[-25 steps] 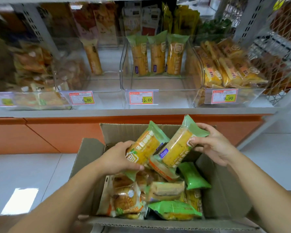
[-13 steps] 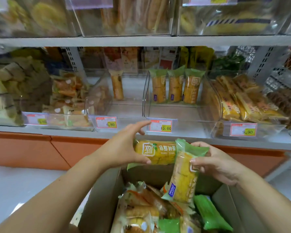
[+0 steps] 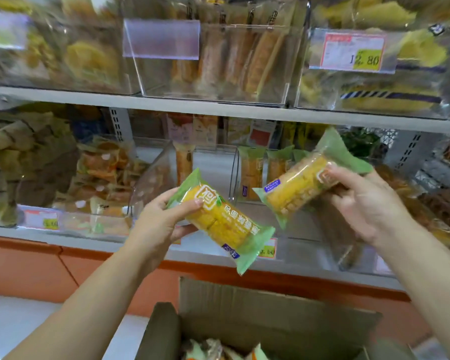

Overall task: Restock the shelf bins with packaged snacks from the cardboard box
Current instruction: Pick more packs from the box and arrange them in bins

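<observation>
My left hand (image 3: 159, 224) grips a yellow snack pack with green ends (image 3: 224, 222), held slanted in front of the lower shelf. My right hand (image 3: 366, 203) grips a second pack of the same kind (image 3: 302, 183), raised higher and tilted up to the right. Behind them stands a clear shelf bin (image 3: 234, 178) with a few matching green-topped packs (image 3: 252, 172) upright at its back. The open cardboard box (image 3: 270, 318) is at the bottom of the view, with more packs just showing inside it.
Left of that bin is a clear bin holding one tall brown pack (image 3: 184, 162). More clear bins with snacks fill the upper shelf (image 3: 218, 110) and both sides of the lower one. An orange base panel (image 3: 37, 268) runs under the shelf above a pale floor.
Both hands have lifted their packs out of the box and up to the height of the lower shelf bins. The view has tilted upward, so the box has dropped to the bottom edge.
</observation>
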`<state>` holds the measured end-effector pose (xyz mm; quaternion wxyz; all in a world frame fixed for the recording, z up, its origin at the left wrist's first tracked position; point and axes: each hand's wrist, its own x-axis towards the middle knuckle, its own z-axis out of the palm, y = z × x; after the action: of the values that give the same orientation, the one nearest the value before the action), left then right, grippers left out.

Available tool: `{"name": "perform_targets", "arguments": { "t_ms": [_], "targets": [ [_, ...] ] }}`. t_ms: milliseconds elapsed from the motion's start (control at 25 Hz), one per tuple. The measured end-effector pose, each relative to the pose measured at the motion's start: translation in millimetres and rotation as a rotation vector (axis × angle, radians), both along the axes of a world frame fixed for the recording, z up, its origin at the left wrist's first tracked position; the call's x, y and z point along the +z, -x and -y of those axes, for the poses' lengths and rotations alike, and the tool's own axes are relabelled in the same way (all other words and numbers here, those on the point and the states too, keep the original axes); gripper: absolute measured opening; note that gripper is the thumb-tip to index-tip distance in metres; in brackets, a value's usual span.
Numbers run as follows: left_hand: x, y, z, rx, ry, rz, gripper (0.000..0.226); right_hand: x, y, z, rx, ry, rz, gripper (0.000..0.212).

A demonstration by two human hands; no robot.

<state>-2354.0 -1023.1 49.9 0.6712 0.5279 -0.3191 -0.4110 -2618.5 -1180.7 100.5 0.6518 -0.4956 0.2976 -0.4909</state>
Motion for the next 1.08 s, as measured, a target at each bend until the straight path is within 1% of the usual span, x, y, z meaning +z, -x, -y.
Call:
{"name": "perform_targets", "arguments": {
  "t_ms": [40,120,240,280,360,440,520,560,720,840,920,1000,1040,1080],
  "targets": [
    [-1,-4,2,0.011,-0.007,0.013,0.041,-6,-19,18,-0.056,0.036,-0.047,0.039],
    [-4,-9,6,0.019,-0.024,0.049,0.038,-26,-56,50,-0.087,0.074,-0.248,0.036],
    [-5,-13,10,0.005,-0.043,0.075,0.044,-60,-101,85,0.0,0.043,-0.536,0.039],
    [-5,-14,10,-0.001,-0.048,0.074,0.043,-68,-113,90,0.003,0.056,-0.585,0.038],
    [-7,-15,10,-0.019,-0.064,0.084,0.04,-80,-125,96,-0.013,0.087,-0.61,0.038],
    [-9,-17,10,-0.035,-0.084,0.109,0.042,-91,-124,98,0.026,0.102,-0.648,0.05],
    [-12,-15,10,-0.041,-0.101,0.132,0.053,-103,-118,99,0.068,0.148,-0.748,0.061],
    [-12,-14,10,-0.045,-0.108,0.14,0.056,-107,-117,100,0.065,0.173,-0.792,0.063],
    [-8,-6,9,-0.068,-0.124,0.193,0.055,-109,-118,104,0.067,0.175,-0.842,0.066],
    [-5,-1,9,-0.063,-0.121,0.211,0.054,-99,-107,96,0.105,0.162,-0.837,0.07],
    [-4,2,10,-0.059,-0.114,0.204,0.056,-78,-95,72,0.028,0.207,-0.849,0.062],
    [-1,7,14,-0.06,-0.091,0.186,0.058,-55,-76,38,-0.074,0.312,-0.811,0.052],
    [2,11,16,-0.06,-0.066,0.171,0.058,-44,-65,17,-0.017,0.399,-0.781,0.049],
    [5,15,19,-0.054,-0.039,0.153,0.058,-33,-56,-6,0.127,0.454,-0.775,0.051]
  ]
}}
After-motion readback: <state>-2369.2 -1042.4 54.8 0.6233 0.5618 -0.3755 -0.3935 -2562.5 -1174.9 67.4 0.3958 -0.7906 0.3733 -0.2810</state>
